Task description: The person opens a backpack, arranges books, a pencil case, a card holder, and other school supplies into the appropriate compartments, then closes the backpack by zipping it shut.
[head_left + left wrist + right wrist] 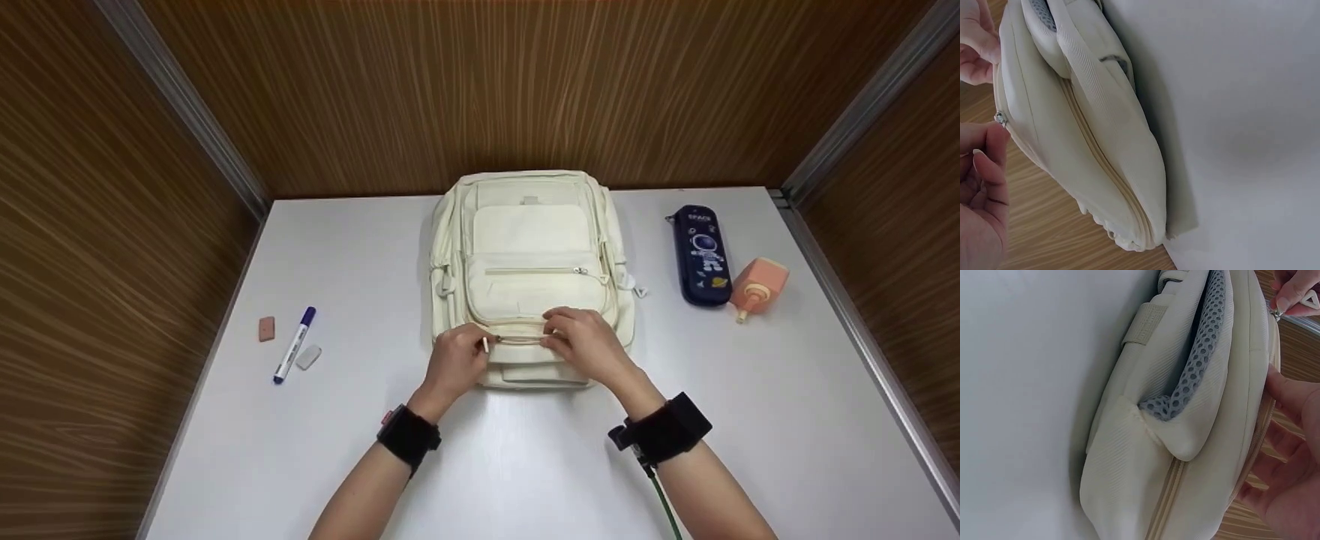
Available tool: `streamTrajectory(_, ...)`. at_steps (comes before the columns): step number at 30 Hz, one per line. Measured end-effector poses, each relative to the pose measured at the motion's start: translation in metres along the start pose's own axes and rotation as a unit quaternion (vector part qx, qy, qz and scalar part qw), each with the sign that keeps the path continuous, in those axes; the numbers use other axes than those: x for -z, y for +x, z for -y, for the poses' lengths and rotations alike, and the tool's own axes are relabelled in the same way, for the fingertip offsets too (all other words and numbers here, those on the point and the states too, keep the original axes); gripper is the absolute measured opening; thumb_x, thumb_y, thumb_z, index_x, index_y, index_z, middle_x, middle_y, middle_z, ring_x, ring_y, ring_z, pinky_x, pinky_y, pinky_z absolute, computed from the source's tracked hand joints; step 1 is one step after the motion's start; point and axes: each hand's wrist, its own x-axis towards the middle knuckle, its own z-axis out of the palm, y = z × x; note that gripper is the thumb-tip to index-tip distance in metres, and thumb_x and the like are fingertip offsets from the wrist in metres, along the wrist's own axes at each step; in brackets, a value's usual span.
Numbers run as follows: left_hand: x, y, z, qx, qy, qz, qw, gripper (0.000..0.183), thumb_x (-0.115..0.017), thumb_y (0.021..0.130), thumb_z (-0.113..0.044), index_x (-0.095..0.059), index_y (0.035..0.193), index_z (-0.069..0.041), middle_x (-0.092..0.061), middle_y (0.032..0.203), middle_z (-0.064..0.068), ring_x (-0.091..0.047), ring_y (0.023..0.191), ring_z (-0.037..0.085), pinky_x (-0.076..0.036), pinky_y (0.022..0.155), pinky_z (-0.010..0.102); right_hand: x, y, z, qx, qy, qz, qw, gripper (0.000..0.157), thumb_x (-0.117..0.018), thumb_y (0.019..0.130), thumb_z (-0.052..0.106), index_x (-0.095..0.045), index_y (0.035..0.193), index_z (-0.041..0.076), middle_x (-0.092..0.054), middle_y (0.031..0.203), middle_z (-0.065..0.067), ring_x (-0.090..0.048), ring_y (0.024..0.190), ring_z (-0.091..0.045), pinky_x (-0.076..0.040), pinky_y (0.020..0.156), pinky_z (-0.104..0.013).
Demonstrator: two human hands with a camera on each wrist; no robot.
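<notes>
Wood-grain walls [525,90] enclose white desk [360,255]. At centre, left fingers [477,331] pinch the backpack [532,229]'s zipper pull [486,345], right fingers [564,315] hold its edge; right, closed pencil case [703,255].

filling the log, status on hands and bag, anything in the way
Left hand pinching zip pull, right hand gripping bag. Bag lying front up. Nothing seen blocking; marker and case off to the sides.

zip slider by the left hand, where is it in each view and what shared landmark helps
Head: zip slider, below centre, on the cream backpack.
Left wrist: zip slider, near the left edge, just above mid-height.
Right wrist: zip slider, towards the upper right corner.
Shared landmark: the left hand, its fingers at the slider in all three.
</notes>
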Motion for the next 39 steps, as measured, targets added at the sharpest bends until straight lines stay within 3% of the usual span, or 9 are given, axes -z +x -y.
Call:
streamTrajectory(10,0.005,-0.004,0.009,0.025,-0.018,-0.014,0.9994,0.02,-0.065,0.074,0.015,-0.074,0.076,-0.002,-0.068,0.07,0.004,-0.063,0.062,0.012,-0.051,0.055,0.024,-0.001,-0.005,-0.002,0.001,0.006,0.002,1.0,0.011,-0.079,0.084,0.016,-0.07,0.082,0.009,-0.07,0.11,-0.013,-0.067,0.096,-0.031,-0.049,0.089,-0.049)
streamTrajectory(18,0.006,-0.004,0.013,0.058,-0.039,-0.026,0.9972,0.011,-0.073,0.08,0.009,-0.077,0.084,0.0,-0.071,0.075,0.006,-0.065,0.064,0.014,-0.053,0.057,0.026,-0.001,-0.009,-0.001,-0.019,0.001,0.002,1.0,0.012,-0.081,0.082,0.014,-0.07,0.081,0.008,-0.07,0.112,-0.013,-0.066,0.101,-0.034,-0.05,0.088,-0.049)
streamTrajectory(28,0.003,0.006,0.025,0.077,0.036,-0.028,0.996,0.011,-0.072,0.08,0.005,-0.075,0.075,-0.005,-0.066,0.067,0.002,-0.061,0.061,0.013,-0.05,0.057,0.03,0.002,-0.012,-0.001,-0.036,0.002,0.016,0.999,0.01,-0.078,0.084,0.014,-0.07,0.08,0.01,-0.069,0.114,-0.012,-0.065,0.105,-0.033,-0.049,0.09,-0.047)
streamTrajectory(39,0.004,0.019,0.047,0.104,0.114,-0.035,0.9874,0.01,-0.07,0.077,0.007,-0.073,0.074,-0.002,-0.068,0.07,0.008,-0.067,0.066,0.026,-0.052,0.059,0.04,0.007,-0.011,0.001,-0.038,0.026,0.034,0.998,0.011,-0.077,0.085,0.015,-0.069,0.079,0.011,-0.068,0.118,-0.011,-0.062,0.111,-0.032,-0.046,0.095,-0.047)
